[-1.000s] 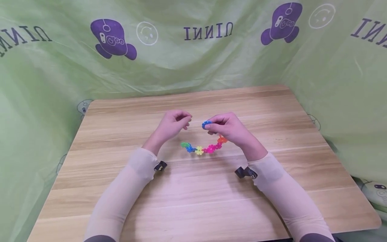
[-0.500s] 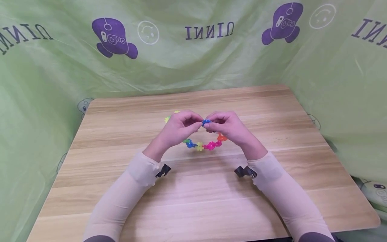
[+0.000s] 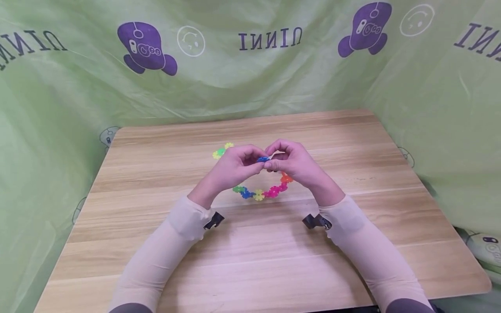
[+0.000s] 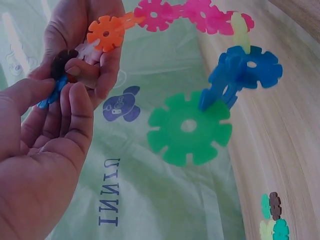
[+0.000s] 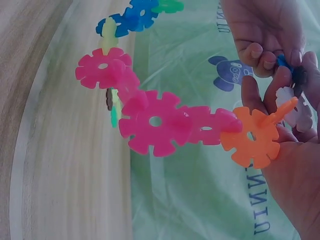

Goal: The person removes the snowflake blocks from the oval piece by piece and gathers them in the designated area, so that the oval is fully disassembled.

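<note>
In the head view my left hand point(image 3: 235, 168) and right hand point(image 3: 299, 164) meet above the table. The left thumb and fingers pinch a blue snowflake disc point(image 3: 263, 159). My right hand grips the end of a linked chain, at a dark disc point(image 4: 63, 63) and a whitish disc point(image 5: 296, 109) partly hidden by fingers. From there the chain hangs in a curve: orange discs point(image 5: 250, 137), several pink discs point(image 5: 155, 122), a yellow disc point(image 3: 258, 195), blue discs point(image 4: 260, 67) and a green disc point(image 4: 170, 135) at its free end. The blue disc touches the dark one.
Loose yellow and green discs point(image 3: 221, 152) lie on the wooden table point(image 3: 250, 269) beyond my left hand; the left wrist view also shows a brown disc point(image 4: 275, 205) there. A green printed curtain point(image 3: 219, 87) surrounds the table.
My left hand has moved right to the blue disc and now pinches it. Right-hand fingers have shifted on the pieces. The yellow and green loose discs have come into sight.
</note>
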### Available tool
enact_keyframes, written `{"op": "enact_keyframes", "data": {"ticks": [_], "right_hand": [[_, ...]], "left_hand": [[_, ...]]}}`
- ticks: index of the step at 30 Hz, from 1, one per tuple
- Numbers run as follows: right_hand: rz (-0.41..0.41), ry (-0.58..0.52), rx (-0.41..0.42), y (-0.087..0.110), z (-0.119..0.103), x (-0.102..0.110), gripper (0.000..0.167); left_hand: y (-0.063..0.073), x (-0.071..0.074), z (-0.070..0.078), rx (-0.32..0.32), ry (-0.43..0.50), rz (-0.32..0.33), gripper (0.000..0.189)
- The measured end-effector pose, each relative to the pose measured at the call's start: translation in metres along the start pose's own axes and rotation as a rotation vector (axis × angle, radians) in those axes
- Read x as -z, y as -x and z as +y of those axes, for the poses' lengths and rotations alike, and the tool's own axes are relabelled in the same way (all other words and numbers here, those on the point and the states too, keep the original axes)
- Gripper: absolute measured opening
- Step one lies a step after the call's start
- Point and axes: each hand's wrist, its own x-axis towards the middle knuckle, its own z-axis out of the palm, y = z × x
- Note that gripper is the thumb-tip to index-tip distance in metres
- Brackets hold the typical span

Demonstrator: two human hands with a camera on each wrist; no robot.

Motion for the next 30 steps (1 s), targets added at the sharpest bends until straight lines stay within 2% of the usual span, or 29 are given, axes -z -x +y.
{"op": "enact_keyframes", "data": {"ticks": [7,12,16,20,25,30], "right_hand": [[-0.021,0.026,0.006,0.002,0.0,0.001,0.02],[-0.03,0.121,0.015,0.004,0.001,0.005,0.026],[-0.053,0.122,0.012,0.005,0.0,0.008,0.034],[-0.048,0.127,-0.008,0.006,-0.001,0.008,0.039],[-0.031,0.168,-0.03,0.005,-0.001,0.007,0.037],[-0.038,0.166,-0.015,0.004,0.001,0.008,0.035]], "left_hand": [[0.001,0.001,-0.001,0.01,-0.016,-0.01,0.016],[0.002,0.003,-0.002,0.017,0.004,0.044,0.014],[0.001,0.006,-0.001,0.03,0.033,0.088,0.012],[0.002,0.009,-0.001,0.05,0.058,0.101,0.012],[0.003,0.012,-0.001,0.062,0.095,0.067,0.011],[0.002,0.013,-0.002,0.081,0.116,-0.017,0.016]]}}
